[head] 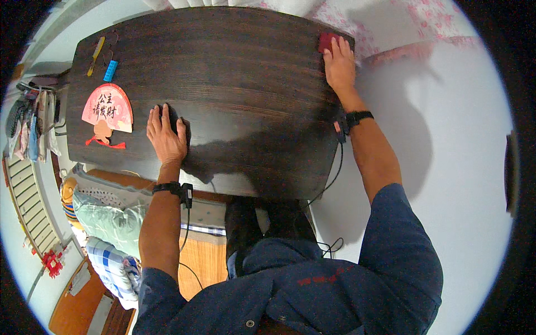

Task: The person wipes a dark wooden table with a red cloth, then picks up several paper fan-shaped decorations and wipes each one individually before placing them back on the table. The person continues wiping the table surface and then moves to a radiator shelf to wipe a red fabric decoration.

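My right hand [340,65] is at the far right corner of a dark wood-grain table [234,67]. Its fingertips lie over a small flat dark red thing [325,42]; whether they grip it or only press on it is unclear, and part of it is hidden under the fingers. Palm down near the front left of the tabletop is my left hand [166,136], fingers apart and nothing held. To the left of it lies a pink fan-shaped piece [121,104] bearing writing, with a red tassel [111,144] at its lower end.
A blue ridged block [110,71] and a narrow yellow comb-like thing [97,54] lie at the table's far left. Floral curtains [423,16] and a white wall [460,138] border the right side. Cables [341,167] trail from both wrist straps. Bedding [109,217] is at lower left.
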`<state>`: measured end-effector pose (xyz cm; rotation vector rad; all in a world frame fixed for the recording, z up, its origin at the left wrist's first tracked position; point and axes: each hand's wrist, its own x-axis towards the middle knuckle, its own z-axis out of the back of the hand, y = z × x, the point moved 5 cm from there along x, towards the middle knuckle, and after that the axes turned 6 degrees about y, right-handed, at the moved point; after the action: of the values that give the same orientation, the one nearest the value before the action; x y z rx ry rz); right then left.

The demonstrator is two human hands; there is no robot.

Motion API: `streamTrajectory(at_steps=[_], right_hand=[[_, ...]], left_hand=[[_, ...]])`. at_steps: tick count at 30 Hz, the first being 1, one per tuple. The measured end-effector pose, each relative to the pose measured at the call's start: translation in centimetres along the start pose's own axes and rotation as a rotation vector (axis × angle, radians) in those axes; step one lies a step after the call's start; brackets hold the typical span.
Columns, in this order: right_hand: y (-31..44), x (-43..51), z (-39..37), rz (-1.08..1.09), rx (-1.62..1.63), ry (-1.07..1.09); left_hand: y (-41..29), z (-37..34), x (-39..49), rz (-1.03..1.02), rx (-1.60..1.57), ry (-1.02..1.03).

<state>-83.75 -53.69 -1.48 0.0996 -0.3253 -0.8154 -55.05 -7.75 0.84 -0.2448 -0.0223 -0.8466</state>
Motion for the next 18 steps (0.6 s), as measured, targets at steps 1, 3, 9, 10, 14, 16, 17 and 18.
streamTrajectory(at_steps=[1, 3, 9, 10, 14, 16, 17, 18], right_hand=[[-0.2, -1.4, 0.8, 0.042, -0.012, -0.035], [0.0, -5.3, 1.9, 0.05, -0.026, -0.024], [5.8, -16.1, 3.9, -0.093, -0.015, 0.064], [7.2, -17.2, 4.1, -0.115, -0.031, 0.077], [13.4, -17.7, 3.3, -0.139, -0.039, 0.072], [17.0, -16.3, 2.1, -0.088, -0.047, 0.084], [18.8, -15.3, 1.4, -0.068, -0.051, 0.091], [20.8, -14.4, 1.0, -0.017, -0.008, 0.056]], left_hand=[[0.0, -0.1, 0.0, 0.006, 0.001, 0.004], [0.0, -0.1, 0.0, -0.015, -0.009, -0.013], [0.1, -0.3, 0.0, 0.014, 0.001, 0.002], [0.0, -0.1, 0.0, 0.002, -0.007, -0.024], [0.1, 0.0, 0.0, 0.032, -0.035, -0.01], [0.1, 0.0, 0.1, 0.048, -0.059, 0.01], [0.1, 0.1, 0.0, 0.039, -0.058, -0.001], [0.1, 0.2, 0.1, 0.034, -0.073, -0.011]])
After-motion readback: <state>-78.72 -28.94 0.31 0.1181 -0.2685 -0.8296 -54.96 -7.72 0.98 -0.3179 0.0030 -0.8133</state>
